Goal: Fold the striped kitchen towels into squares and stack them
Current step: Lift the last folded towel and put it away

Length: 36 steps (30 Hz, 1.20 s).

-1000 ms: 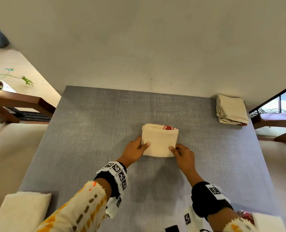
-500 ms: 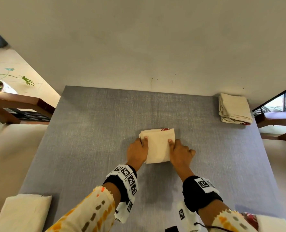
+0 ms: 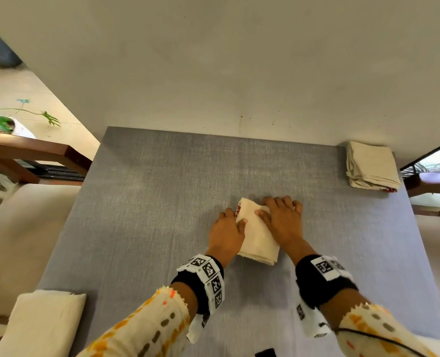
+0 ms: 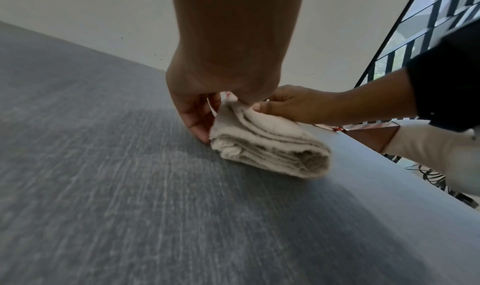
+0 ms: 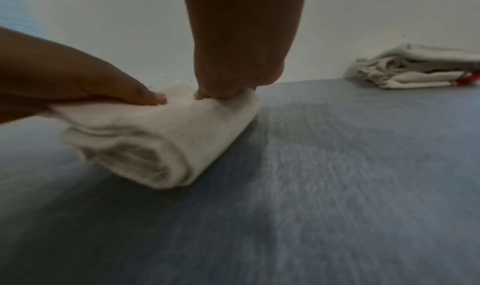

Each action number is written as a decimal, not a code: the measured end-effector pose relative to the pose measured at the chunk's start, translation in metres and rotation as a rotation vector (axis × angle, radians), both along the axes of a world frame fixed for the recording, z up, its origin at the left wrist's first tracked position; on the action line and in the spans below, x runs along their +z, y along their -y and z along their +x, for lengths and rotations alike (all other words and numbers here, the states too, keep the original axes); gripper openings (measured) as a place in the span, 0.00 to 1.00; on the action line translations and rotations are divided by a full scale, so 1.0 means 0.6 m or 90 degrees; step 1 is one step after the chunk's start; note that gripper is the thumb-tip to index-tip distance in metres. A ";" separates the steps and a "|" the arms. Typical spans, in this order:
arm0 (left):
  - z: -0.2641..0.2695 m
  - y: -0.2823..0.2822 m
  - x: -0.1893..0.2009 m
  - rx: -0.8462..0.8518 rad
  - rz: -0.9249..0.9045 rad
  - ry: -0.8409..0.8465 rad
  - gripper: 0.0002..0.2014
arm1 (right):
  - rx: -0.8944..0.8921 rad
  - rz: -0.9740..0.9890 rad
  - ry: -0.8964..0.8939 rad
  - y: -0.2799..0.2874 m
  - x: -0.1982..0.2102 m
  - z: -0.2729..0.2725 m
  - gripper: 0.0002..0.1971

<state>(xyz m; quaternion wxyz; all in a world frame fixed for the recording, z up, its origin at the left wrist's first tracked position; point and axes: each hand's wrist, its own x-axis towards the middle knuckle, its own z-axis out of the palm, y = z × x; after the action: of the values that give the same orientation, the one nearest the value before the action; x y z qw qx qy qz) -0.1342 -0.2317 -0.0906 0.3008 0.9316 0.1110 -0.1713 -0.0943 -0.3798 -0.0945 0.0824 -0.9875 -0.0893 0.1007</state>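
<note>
A cream folded towel (image 3: pixel 258 240) with a red mark at its far end lies askew on the grey table (image 3: pixel 162 202). My left hand (image 3: pixel 226 230) grips its left edge, thumb on top and fingers at the side. My right hand (image 3: pixel 283 220) holds the right far part, thumb on top and fingers curled over the far edge. The left wrist view shows the towel's layered open edges (image 4: pixel 272 145) between my left hand (image 4: pixel 197 108) and right hand (image 4: pixel 298 106). The right wrist view shows its rolled fold (image 5: pixel 168 135) under my right hand (image 5: pixel 233 74).
A stack of folded cream towels (image 3: pixel 370 166) sits at the table's far right corner, also in the right wrist view (image 5: pixel 420 67). A cream cloth (image 3: pixel 41 323) lies off the table at the near left. Wooden chairs flank both sides; a wall stands behind.
Both hands have moved from the towel's near corners up along its sides to the far end. The towel has turned askew and narrowed between them.
</note>
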 end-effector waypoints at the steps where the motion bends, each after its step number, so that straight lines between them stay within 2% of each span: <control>1: -0.002 0.002 -0.001 0.020 -0.006 0.004 0.19 | -0.055 0.041 0.017 -0.008 -0.009 -0.013 0.38; 4: -0.007 0.009 -0.002 0.044 -0.060 0.052 0.23 | -0.140 0.111 0.083 -0.030 -0.039 -0.059 0.31; 7: -0.008 0.009 -0.005 -0.085 -0.010 0.077 0.31 | -0.123 0.093 0.104 -0.048 -0.048 -0.089 0.27; 9: -0.003 0.008 -0.012 -0.160 0.042 0.053 0.31 | -0.098 0.073 0.084 -0.051 -0.052 -0.096 0.28; 11: -0.002 0.008 -0.019 -0.184 0.070 0.032 0.29 | -0.077 0.065 0.064 -0.046 -0.057 -0.097 0.29; 18: -0.004 0.003 -0.029 -0.153 0.023 0.064 0.28 | -0.143 0.095 0.025 -0.027 -0.075 -0.099 0.32; 20: -0.008 0.003 -0.028 -0.143 0.009 0.097 0.27 | -0.212 0.145 -0.015 -0.029 -0.071 -0.101 0.35; 23: -0.013 0.010 -0.027 -0.086 -0.008 0.102 0.26 | -0.321 0.185 -0.010 -0.025 -0.068 -0.110 0.41; 29: -0.027 0.013 -0.046 -0.078 0.108 0.119 0.28 | -0.249 0.136 -0.025 -0.024 -0.072 -0.124 0.36; 31: -0.026 0.016 -0.050 -0.081 0.121 0.120 0.29 | -0.260 0.134 -0.046 -0.020 -0.071 -0.122 0.36; 34: -0.023 0.013 -0.059 -0.086 0.105 0.121 0.29 | -0.285 0.131 -0.055 -0.024 -0.060 -0.118 0.41; 36: -0.020 0.009 -0.058 -0.091 0.115 0.104 0.30 | -0.321 0.159 -0.031 -0.027 -0.041 -0.113 0.38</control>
<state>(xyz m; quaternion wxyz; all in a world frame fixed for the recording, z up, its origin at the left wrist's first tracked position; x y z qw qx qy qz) -0.1460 -0.2371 -0.1255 0.2106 0.9713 0.0342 -0.1055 -0.1619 -0.3635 -0.1194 0.2284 -0.9579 0.1494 0.0891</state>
